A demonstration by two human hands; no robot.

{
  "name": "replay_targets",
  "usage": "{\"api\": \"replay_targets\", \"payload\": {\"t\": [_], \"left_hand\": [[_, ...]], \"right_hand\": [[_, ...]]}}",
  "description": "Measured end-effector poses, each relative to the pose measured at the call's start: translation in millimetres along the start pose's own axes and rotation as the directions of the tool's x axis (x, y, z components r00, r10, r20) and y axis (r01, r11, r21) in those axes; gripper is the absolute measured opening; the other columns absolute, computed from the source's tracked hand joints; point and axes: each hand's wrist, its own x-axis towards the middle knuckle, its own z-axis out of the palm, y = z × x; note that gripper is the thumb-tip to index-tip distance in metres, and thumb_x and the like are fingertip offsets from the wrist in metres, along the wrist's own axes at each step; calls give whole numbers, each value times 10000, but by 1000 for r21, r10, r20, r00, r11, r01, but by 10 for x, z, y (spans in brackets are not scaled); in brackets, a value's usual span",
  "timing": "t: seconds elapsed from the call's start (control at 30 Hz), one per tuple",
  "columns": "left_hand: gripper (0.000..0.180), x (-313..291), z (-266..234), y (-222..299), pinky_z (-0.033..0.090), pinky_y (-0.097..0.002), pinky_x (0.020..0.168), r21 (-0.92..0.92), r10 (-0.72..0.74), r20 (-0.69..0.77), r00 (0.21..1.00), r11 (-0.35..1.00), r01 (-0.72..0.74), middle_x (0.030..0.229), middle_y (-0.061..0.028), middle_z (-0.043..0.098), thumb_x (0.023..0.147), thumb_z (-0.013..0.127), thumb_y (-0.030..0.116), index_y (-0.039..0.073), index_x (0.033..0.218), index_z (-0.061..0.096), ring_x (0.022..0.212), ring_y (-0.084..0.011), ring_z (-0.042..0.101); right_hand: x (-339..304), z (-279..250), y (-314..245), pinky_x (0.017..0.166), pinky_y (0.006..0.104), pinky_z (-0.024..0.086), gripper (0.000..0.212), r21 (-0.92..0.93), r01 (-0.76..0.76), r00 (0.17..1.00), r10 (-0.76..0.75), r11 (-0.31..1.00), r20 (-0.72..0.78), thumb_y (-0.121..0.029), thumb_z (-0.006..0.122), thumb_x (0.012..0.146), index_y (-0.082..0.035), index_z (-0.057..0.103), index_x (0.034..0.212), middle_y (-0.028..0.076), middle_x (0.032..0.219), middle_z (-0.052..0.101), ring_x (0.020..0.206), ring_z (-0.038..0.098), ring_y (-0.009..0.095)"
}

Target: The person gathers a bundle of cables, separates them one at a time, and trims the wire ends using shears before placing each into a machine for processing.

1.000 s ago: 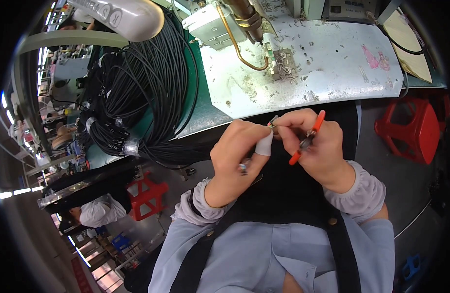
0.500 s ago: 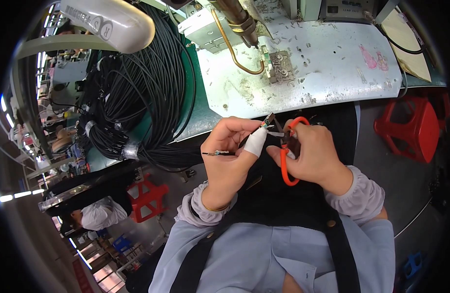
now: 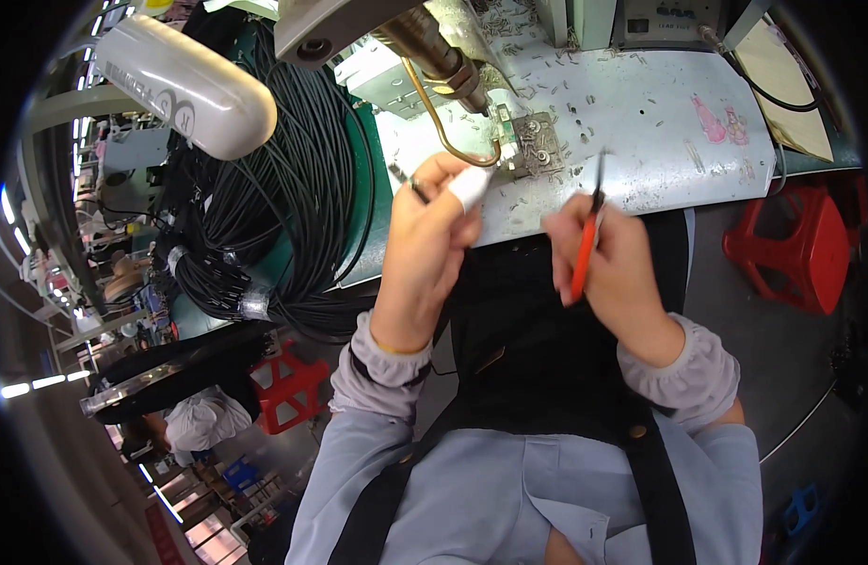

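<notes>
My left hand [image 3: 425, 240] is raised at the front of a bench-top machine, fingers closed around a thin black cable [image 3: 418, 190]. White tape [image 3: 467, 186] wraps its thumb. The hand is just below a bent brass-coloured tube [image 3: 432, 111], close to a small fixture [image 3: 506, 132] under the machine's metal head [image 3: 458, 75]. Over the bench's front edge, my right hand [image 3: 615, 259] grips orange-handled cutting pliers [image 3: 585, 252], their dark tip pointing away from me. Motion blurs the pliers and the fingers, so whether the jaws are parted cannot be made out.
Large coils of black cable [image 3: 293, 160] lie to the left on a green surface [image 3: 359, 250]. Metal scraps dot the pale bench plate [image 3: 632, 122]. A whitish cylinder [image 3: 184, 89] hangs at upper left. Red stools [image 3: 796, 247] stand at both sides; another person [image 3: 206, 419] sits at lower left.
My left hand has moved up and away from me with the cable, towards the fixture. The pliers have come away from the cable and turned tip-forward in my right hand.
</notes>
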Motion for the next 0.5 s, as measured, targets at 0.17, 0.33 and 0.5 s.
{"api": "replay_targets", "payload": {"t": [0.17,0.33,0.5], "left_hand": [[108,242,15,63,188,-169,377,-22,-37,-9,999,999,37,610,43,441,769,574,30,2,870,550,438,-11,296],[128,298,11,143,170,-153,375,124,-96,17,995,988,93,601,53,397,779,577,83,11,880,545,434,-6,246],[135,340,-42,238,194,-168,371,124,-167,28,986,979,162,601,41,435,739,633,72,3,808,539,436,-12,298]], "right_hand": [[473,-28,-137,372,188,337,151,-109,218,960,-233,970,-153,-159,548,830,-18,500,801,2,551,462,419,410,57],[704,-65,-153,382,190,334,172,-37,104,994,-105,994,-16,-176,560,826,-13,506,838,-16,564,443,429,408,50],[697,-24,-65,390,196,325,179,-81,165,984,-170,983,-59,-178,558,827,-14,491,847,-21,535,423,417,390,47]]}}
